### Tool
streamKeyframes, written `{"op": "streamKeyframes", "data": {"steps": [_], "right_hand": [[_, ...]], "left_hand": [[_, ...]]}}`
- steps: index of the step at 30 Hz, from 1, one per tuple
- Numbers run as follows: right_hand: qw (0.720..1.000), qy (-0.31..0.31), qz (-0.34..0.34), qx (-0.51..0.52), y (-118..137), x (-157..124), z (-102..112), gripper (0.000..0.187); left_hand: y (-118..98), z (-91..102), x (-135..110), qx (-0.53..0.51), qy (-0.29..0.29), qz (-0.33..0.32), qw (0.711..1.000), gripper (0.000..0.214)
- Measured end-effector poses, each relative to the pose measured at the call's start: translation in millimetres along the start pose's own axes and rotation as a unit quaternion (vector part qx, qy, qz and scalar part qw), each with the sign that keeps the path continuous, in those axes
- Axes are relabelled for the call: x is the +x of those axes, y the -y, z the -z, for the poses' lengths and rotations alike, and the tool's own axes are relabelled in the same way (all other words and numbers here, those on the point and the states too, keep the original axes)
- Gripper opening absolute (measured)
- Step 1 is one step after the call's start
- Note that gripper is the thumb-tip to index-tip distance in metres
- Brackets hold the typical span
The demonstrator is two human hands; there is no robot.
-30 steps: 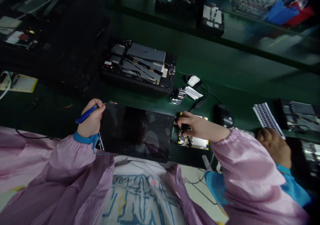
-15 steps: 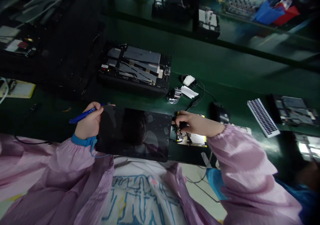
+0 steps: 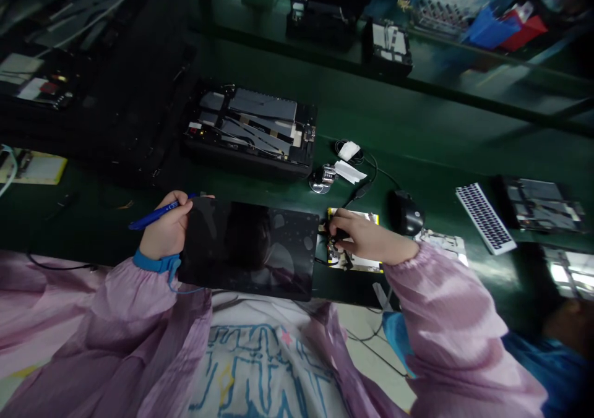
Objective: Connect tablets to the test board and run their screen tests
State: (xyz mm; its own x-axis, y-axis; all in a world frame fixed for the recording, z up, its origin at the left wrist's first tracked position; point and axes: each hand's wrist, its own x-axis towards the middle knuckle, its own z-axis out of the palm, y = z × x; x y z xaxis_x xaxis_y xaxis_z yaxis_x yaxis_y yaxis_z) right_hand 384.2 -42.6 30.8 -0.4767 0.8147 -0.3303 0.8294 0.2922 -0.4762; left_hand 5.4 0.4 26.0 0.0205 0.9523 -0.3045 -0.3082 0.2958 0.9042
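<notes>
A dark glossy tablet screen (image 3: 250, 248) lies in front of me, face up, with pale smudge-like marks on its surface. At its left edge my left hand (image 3: 166, 226) is closed on a blue pen (image 3: 155, 215), fingers also gripping the screen's corner. A blue band circles that wrist. Beyond the screen's right edge, my right hand (image 3: 355, 231) is curled over a yellow-edged test board (image 3: 366, 263) with small dark parts and wires. Its fingertips pinch near the board's left side; what lies between them is hidden.
Behind the screen is a stack of opened tablets (image 3: 260, 124). A metal tally counter (image 3: 323, 177) and coiled cable (image 3: 350, 152) stand to its right. A black mouse (image 3: 406, 213) and white keyboard-like strip (image 3: 486, 218) lie farther right. Co-workers' arms show at the edges.
My right hand has shifted slightly over the test board, its fingers still curled there. My left hand, the pen and the screen stay almost where they were.
</notes>
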Motion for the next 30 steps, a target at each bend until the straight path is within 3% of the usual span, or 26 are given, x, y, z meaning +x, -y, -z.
{"op": "streamKeyframes", "data": {"steps": [3, 6, 11, 16, 25, 30], "right_hand": [[0.989, -0.146, -0.027, 0.003, 9, -16, -22, 0.007], [0.957, -0.276, -0.089, -0.022, 22, -29, -49, 0.005], [0.91, -0.375, -0.178, 0.004, 40, -31, -80, 0.012], [0.886, -0.403, -0.226, 0.046, 46, -23, -85, 0.013], [0.872, -0.415, -0.256, 0.04, 55, -18, -89, 0.015], [0.868, -0.42, -0.248, 0.089, 53, -24, -84, 0.012]], "left_hand": [[0, 1.4, 1, 0.003, -0.002, 0.002, 1.0, 0.021], [-1, 1.3, 2, 0.008, -0.004, 0.008, 1.0, 0.021], [-2, -3.3, 2, 0.001, -0.006, 0.007, 1.0, 0.021], [-3, -6.2, 0, 0.014, -0.014, 0.004, 1.0, 0.021], [1, 0.3, 2, 0.024, -0.001, -0.017, 1.0, 0.021], [-3, -10.5, -2, 0.033, -0.011, -0.038, 0.999, 0.022]]}}
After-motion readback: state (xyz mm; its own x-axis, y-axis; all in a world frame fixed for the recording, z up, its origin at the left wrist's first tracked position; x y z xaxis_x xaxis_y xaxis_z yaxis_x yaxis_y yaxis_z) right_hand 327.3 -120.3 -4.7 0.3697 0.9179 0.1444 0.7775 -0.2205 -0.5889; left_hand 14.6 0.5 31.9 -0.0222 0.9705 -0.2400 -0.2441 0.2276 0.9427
